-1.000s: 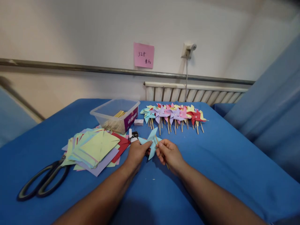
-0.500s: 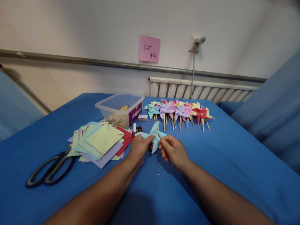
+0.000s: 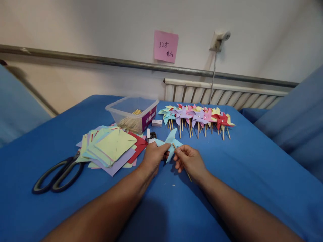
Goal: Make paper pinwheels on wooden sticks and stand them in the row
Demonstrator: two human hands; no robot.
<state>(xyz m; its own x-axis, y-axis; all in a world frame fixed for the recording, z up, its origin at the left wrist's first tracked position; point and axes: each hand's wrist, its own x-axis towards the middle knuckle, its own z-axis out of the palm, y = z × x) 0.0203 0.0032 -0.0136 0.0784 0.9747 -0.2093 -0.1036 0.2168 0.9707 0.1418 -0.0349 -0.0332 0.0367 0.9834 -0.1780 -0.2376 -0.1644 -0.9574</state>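
Observation:
Between my hands is a light blue paper pinwheel (image 3: 171,135), its back facing me. My left hand (image 3: 155,154) pinches it near the centre, thumb on top. In my right hand (image 3: 189,159) a thin wooden stick (image 3: 189,176) is gripped, its upper end against the middle of the pinwheel. Whether the two are joined cannot be made out. Just behind my left hand sits a small dark container (image 3: 152,135) with a white lid, and a little white box (image 3: 156,123) lies beyond it.
Left of my hands is a pile of coloured paper squares (image 3: 114,144), partly over black-handled scissors (image 3: 58,175). A clear plastic box (image 3: 113,109) holds wooden sticks (image 3: 131,121). Several finished pinwheels (image 3: 199,117) lie at the back right of the blue-covered table (image 3: 242,174).
The view has shifted slightly, so everything sits a little further right and higher. Both hands keep their hold on the pinwheel and stick, with hardly any movement between them.

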